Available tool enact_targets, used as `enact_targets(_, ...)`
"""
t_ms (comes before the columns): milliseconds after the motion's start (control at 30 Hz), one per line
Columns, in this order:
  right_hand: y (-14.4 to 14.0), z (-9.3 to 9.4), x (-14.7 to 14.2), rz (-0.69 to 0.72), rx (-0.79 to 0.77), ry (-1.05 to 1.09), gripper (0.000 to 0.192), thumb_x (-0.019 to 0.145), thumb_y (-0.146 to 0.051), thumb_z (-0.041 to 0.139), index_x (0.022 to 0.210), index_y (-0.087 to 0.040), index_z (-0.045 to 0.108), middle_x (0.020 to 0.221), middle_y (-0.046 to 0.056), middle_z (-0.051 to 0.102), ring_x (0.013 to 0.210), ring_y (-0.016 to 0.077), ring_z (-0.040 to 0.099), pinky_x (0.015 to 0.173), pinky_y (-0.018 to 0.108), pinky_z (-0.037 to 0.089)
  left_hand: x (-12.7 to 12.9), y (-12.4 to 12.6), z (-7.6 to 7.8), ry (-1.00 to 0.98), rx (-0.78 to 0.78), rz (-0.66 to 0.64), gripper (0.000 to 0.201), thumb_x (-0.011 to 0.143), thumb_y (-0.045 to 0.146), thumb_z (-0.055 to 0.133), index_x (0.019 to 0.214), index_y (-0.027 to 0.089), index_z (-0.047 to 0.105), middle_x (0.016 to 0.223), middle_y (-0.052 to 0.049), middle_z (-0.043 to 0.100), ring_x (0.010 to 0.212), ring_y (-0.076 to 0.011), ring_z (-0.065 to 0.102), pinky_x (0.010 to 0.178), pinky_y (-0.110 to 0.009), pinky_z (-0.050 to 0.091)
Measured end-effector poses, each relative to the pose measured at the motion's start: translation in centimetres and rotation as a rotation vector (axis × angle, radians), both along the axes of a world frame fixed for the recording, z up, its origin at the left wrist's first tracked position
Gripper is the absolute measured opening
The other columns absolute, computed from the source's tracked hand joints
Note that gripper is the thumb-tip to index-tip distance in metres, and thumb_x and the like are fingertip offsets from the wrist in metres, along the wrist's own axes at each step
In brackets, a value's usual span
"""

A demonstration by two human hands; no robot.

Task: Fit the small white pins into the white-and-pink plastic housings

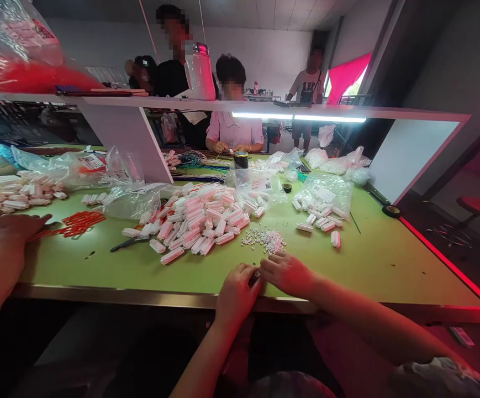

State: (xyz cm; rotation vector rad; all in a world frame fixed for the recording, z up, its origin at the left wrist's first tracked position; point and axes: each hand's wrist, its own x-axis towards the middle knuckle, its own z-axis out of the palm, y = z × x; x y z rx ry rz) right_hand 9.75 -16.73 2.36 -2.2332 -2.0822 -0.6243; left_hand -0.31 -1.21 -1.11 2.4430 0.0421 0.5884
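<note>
At the front edge of the table, my left hand [236,293] is closed around a small dark piece [254,277] with a pale mark on it. My right hand [287,275] meets it from the right, its fingers bent together at the tip of that piece. Whatever the right fingers pinch is too small to make out. Just beyond both hands lies a loose heap of tiny white parts [269,241]. A big pile of white plastic connector housings [198,215] spreads to the left of it.
Scissors [128,242] lie by the pile, near orange clips [82,222]. A co-worker's hand [16,226] rests at far left. Clear bags [326,193], tape rolls [286,188] and a shelf [264,108] stand beyond. Another person [233,130] sits opposite.
</note>
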Motion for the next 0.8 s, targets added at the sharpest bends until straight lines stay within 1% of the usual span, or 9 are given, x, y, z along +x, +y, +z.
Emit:
enact_targets(100, -0.6, -0.5, 1.1, -0.097, 0.097, 0.216, 0.017, 0.1, -0.018, 0.052, 0.099, -0.019, 0.069, 0.092, 0.003, 0.069, 0.076, 0.0145, 0.061, 0.068, 0.027, 0.042, -0.1, 0.0, -0.2, -0.012, 0.001, 0.009, 0.014, 0.092, 0.031, 0.062, 0.095, 0.019, 0.07, 0.089, -0.005, 0.07, 0.084, -0.0218, 0.066, 0.079, -0.033, 0.052)
enact_targets(167, -1.3, -0.6, 2.6, -0.243, 0.194, 0.376, 0.02, 0.098, -0.016, 0.052, 0.104, -0.021, 0.071, 0.1, 0.003, 0.071, 0.079, 0.0129, 0.064, 0.07, 0.023, 0.044, -0.1, 0.1, -0.4, -0.018, -0.004, 0.019, 0.018, 0.093, 0.034, 0.062, 0.098, 0.02, 0.071, 0.092, -0.005, 0.07, 0.086, -0.0218, 0.067, 0.08, -0.033, 0.052)
enact_targets(233, -2.2, -0.4, 4.4, -0.438, 0.259, 0.459, 0.02, 0.097, -0.014, 0.052, 0.1, -0.019, 0.072, 0.1, 0.005, 0.071, 0.081, 0.0139, 0.065, 0.072, 0.023, 0.045, -0.1, 0.1, -0.6, -0.027, -0.002, 0.019, 0.021, 0.094, 0.034, 0.061, 0.105, 0.02, 0.072, 0.095, -0.006, 0.07, 0.088, -0.0218, 0.067, 0.082, -0.033, 0.052)
enact_targets(267, -2.6, -0.3, 5.3, -0.523, 0.268, 0.48, 0.019, 0.097, -0.014, 0.053, 0.097, -0.017, 0.072, 0.098, 0.006, 0.071, 0.084, 0.0153, 0.065, 0.074, 0.024, 0.045, -0.1, 0.1, -0.7, -0.033, 0.0, 0.014, 0.024, 0.094, 0.034, 0.061, 0.111, 0.021, 0.071, 0.097, -0.006, 0.07, 0.089, -0.0217, 0.067, 0.082, -0.033, 0.052)
enact_targets(333, -3.2, 0.0, 6.6, -0.627, 0.216, 0.505, 0.017, 0.094, -0.012, 0.056, 0.092, -0.016, 0.072, 0.093, 0.007, 0.07, 0.088, 0.0174, 0.064, 0.077, 0.025, 0.044, -0.1, 0.2, -0.9, -0.04, 0.005, -0.005, 0.029, 0.095, 0.034, 0.059, 0.12, 0.022, 0.069, 0.099, -0.006, 0.07, 0.089, -0.0209, 0.067, 0.082, -0.032, 0.053)
enact_targets(433, -3.3, 0.4, 7.0, -0.674, 0.094, 0.501, 0.016, 0.094, -0.012, 0.057, 0.092, -0.016, 0.073, 0.095, 0.007, 0.07, 0.091, 0.0182, 0.063, 0.077, 0.025, 0.043, -0.1, 0.2, -1.0, -0.033, 0.028, -0.025, 0.03, 0.098, 0.034, 0.055, 0.122, 0.026, 0.069, 0.097, -0.005, 0.068, 0.086, -0.0197, 0.065, 0.08, -0.031, 0.052)
enact_targets(567, -2.6, 0.6, 5.9, -0.725, -0.037, 0.424, 0.02, 0.097, -0.018, 0.052, 0.099, -0.016, 0.072, 0.102, 0.01, 0.07, 0.089, 0.0188, 0.064, 0.072, 0.026, 0.041, -0.1, 0.1, -0.7, -0.04, 0.095, -0.032, 0.028, 0.098, 0.034, 0.054, 0.116, 0.025, 0.073, 0.09, -0.005, 0.066, 0.082, -0.0193, 0.063, 0.077, -0.029, 0.052)
enact_targets(667, -2.0, 0.6, 5.3, -0.768, -0.101, 0.344, 0.023, 0.098, -0.017, 0.048, 0.099, -0.015, 0.071, 0.101, 0.011, 0.069, 0.086, 0.0196, 0.064, 0.068, 0.027, 0.039, -0.2, 0.1, -0.5, -0.03, 0.102, -0.039, 0.028, 0.098, 0.033, 0.054, 0.116, 0.025, 0.073, 0.09, -0.005, 0.066, 0.082, -0.019, 0.064, 0.076, -0.029, 0.052)
enact_targets(800, -1.9, 0.4, 5.3, -0.77, -0.136, 0.27, 0.023, 0.098, -0.016, 0.046, 0.094, -0.014, 0.069, 0.096, 0.012, 0.068, 0.082, 0.0202, 0.064, 0.067, 0.028, 0.038, -0.3, 0.1, -0.6, -0.006, 0.077, -0.004, 0.03, 0.096, 0.034, 0.058, 0.121, 0.024, 0.07, 0.096, -0.006, 0.068, 0.087, -0.0207, 0.066, 0.08, -0.031, 0.054)
